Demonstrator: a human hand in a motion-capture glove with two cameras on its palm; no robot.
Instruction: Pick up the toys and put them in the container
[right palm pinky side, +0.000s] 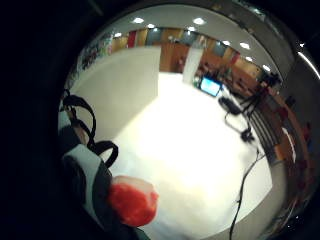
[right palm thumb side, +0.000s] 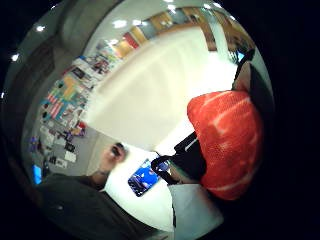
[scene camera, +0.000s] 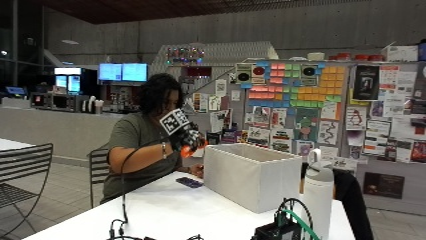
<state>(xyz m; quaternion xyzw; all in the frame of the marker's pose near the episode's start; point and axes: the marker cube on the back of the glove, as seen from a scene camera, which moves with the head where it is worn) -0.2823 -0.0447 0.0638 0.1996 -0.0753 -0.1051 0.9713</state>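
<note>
Grey concrete wall, board of colourful notes, black metal chair, glowing blue screens, recessed ceiling lights.

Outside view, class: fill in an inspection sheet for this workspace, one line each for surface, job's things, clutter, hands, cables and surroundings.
Surface: white table, the person seated at it.
Job's things: white fabric container stands open on the table; red toy with white streaks is held in the air beside the container's rim.
Clutter: dark phone lying by the container; white bottle at the container's near corner.
Hands: gloved right hand raised, gripping the toy; bare hand mostly hidden behind the container.
Cables: black cable hangs from the raised arm to the table.
Surroundings: notice wall behind; metal chair to one side.
</note>
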